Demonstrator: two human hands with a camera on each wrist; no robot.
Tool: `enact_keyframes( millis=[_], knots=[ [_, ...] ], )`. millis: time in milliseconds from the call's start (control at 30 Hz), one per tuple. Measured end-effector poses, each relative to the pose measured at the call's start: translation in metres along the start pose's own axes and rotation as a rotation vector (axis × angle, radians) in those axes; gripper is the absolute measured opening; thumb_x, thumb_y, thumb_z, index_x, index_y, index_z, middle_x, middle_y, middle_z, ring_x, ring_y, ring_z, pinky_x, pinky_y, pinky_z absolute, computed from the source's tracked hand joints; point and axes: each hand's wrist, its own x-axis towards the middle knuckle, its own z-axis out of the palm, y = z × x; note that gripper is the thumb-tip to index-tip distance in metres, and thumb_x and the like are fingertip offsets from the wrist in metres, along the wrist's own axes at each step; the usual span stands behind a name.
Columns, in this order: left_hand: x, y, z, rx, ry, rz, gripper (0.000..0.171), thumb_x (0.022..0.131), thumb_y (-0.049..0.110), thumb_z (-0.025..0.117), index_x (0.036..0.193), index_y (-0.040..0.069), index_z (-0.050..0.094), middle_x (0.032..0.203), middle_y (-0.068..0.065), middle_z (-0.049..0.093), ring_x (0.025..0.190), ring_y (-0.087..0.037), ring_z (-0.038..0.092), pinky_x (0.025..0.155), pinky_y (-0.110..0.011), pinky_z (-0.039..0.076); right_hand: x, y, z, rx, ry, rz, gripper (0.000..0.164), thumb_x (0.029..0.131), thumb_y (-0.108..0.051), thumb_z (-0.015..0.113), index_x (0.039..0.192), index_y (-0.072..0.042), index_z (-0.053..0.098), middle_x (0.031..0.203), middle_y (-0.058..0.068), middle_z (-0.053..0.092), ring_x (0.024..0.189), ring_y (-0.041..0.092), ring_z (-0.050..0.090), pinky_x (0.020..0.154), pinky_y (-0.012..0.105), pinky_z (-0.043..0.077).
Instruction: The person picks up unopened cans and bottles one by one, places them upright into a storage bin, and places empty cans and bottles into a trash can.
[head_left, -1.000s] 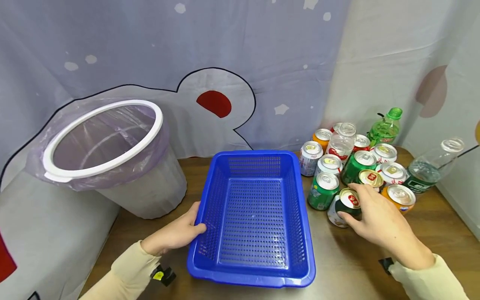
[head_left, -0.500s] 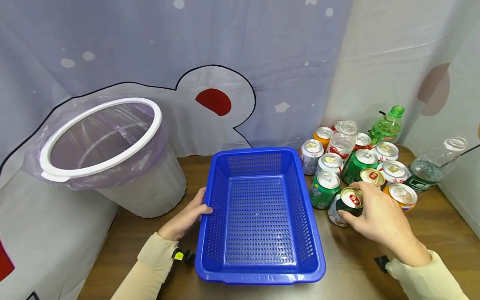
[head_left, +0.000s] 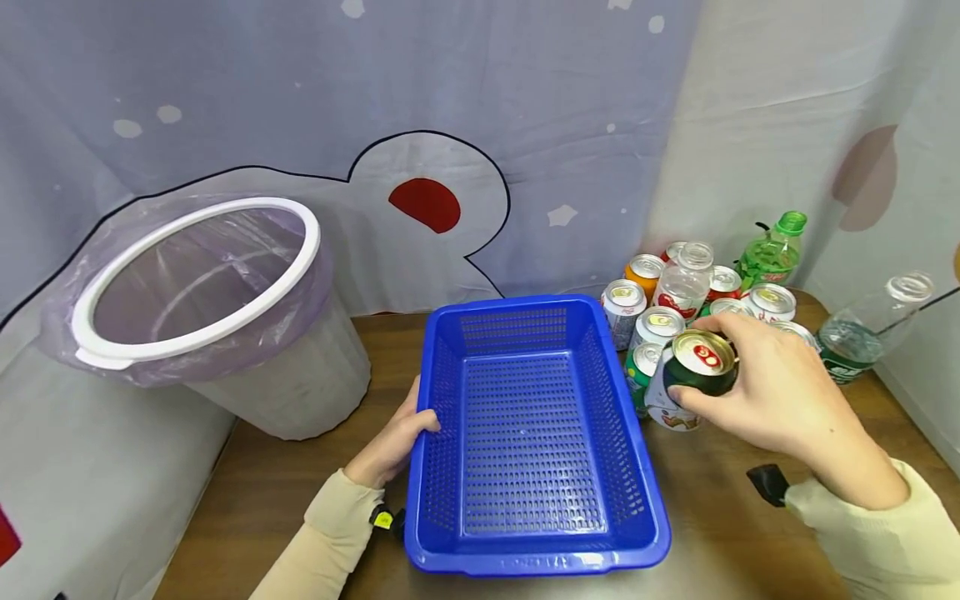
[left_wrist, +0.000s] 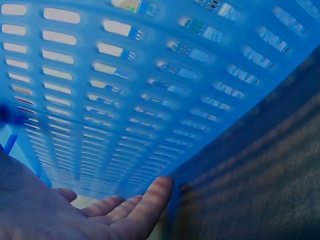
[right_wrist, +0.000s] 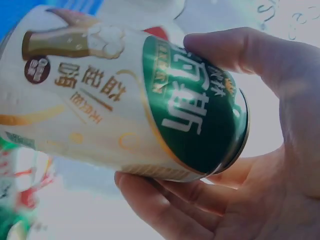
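A white and dark-green drink can (head_left: 663, 404) is tilted in my right hand (head_left: 783, 392), its gold lid with a red tab facing up. The thumb and fingers hold it round its upper end; the right wrist view shows the green band and white body of the can (right_wrist: 100, 100) close up. My left hand (head_left: 393, 442) grips the left side of a blue plastic basket (head_left: 536, 563), thumb over the rim. From the left wrist, the fingers (left_wrist: 155, 200) lie along the outside of the slotted wall. Several cans, such as a silver can (head_left: 622, 315), stand beside the basket.
A grey bin (head_left: 315, 383) with a white ring and purple liner stands left. Among and behind the cans are a clear bottle (head_left: 684, 283) with a red label, a green bottle (head_left: 772, 254) and a clear bottle (head_left: 855, 329) with a green label. A curtain hangs behind.
My right hand has lifted the can off the table, tilting it toward the basket. My left hand has shifted the basket slightly right, moving up along its left rim.
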Motion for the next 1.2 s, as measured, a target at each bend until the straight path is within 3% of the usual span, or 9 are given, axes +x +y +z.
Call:
enact_keyframes(
  millis=[233,367,533,667,800,1000,1200],
  knots=[
    [-0.003,0.003,0.004,0.005,0.015,0.041,0.094,0.073,0.003,0.045,0.160,0.013,0.011,0.153,-0.030,0.030,0.125,-0.040,0.047,0.094,-0.041,0.050,0.045,-0.048,-0.001,0.060,-0.054,-0.108,0.057,0.067,-0.034,0.089,0.115,-0.011,0.067,0.097,0.003,0.072,0.082,0.024,0.066,0.071,0.044,0.048],
    [-0.001,-0.002,0.006,-0.030,0.034,0.072,0.092,0.073,0.002,0.044,0.159,0.011,0.013,0.152,-0.032,0.031,0.123,-0.038,0.048,0.094,-0.040,0.050,0.072,-0.071,0.015,0.099,-0.146,-0.137,0.054,0.072,-0.035,0.086,0.117,-0.013,0.066,0.101,0.002,0.072,0.089,0.025,0.067,0.078,0.047,0.051],
    [-0.001,-0.008,0.010,-0.149,0.014,0.091,0.095,0.074,0.001,0.042,0.161,0.016,0.008,0.155,-0.032,0.025,0.126,-0.038,0.047,0.098,-0.043,0.048,0.096,-0.092,0.044,0.112,-0.218,-0.177,0.057,0.072,-0.036,0.085,0.120,-0.013,0.064,0.104,0.002,0.071,0.090,0.026,0.067,0.078,0.045,0.052],
    [-0.002,-0.011,0.012,-0.240,-0.020,0.097,0.101,0.075,0.001,0.039,0.165,0.027,0.000,0.163,-0.029,0.016,0.136,-0.045,0.037,0.108,-0.048,0.042,0.109,-0.105,0.072,0.130,-0.250,-0.196,0.056,0.071,-0.034,0.085,0.118,-0.013,0.063,0.103,0.001,0.070,0.087,0.024,0.066,0.076,0.042,0.053],
    [-0.004,-0.012,0.015,-0.285,-0.005,0.085,0.102,0.077,0.002,0.037,0.166,0.033,-0.002,0.168,-0.024,0.010,0.141,-0.044,0.031,0.112,-0.049,0.038,0.117,-0.114,0.100,0.147,-0.279,-0.198,0.055,0.068,-0.032,0.085,0.114,-0.012,0.063,0.100,0.000,0.069,0.084,0.021,0.066,0.073,0.040,0.054],
    [-0.005,-0.012,0.019,-0.325,0.027,0.052,0.099,0.078,0.003,0.035,0.166,0.033,-0.001,0.168,-0.022,0.010,0.140,-0.040,0.033,0.112,-0.046,0.038,0.125,-0.120,0.134,0.135,-0.315,-0.204,0.056,0.068,-0.028,0.086,0.116,-0.010,0.064,0.103,0.002,0.068,0.086,0.021,0.065,0.074,0.039,0.054],
    [-0.003,-0.013,0.020,-0.334,-0.003,0.084,0.101,0.078,0.002,0.033,0.166,0.036,-0.002,0.171,-0.017,0.005,0.146,-0.043,0.021,0.115,-0.049,0.030,0.130,-0.125,0.157,0.130,-0.323,-0.217,0.058,0.069,-0.027,0.086,0.119,-0.008,0.063,0.105,0.004,0.068,0.088,0.022,0.066,0.077,0.040,0.056]
  ],
)
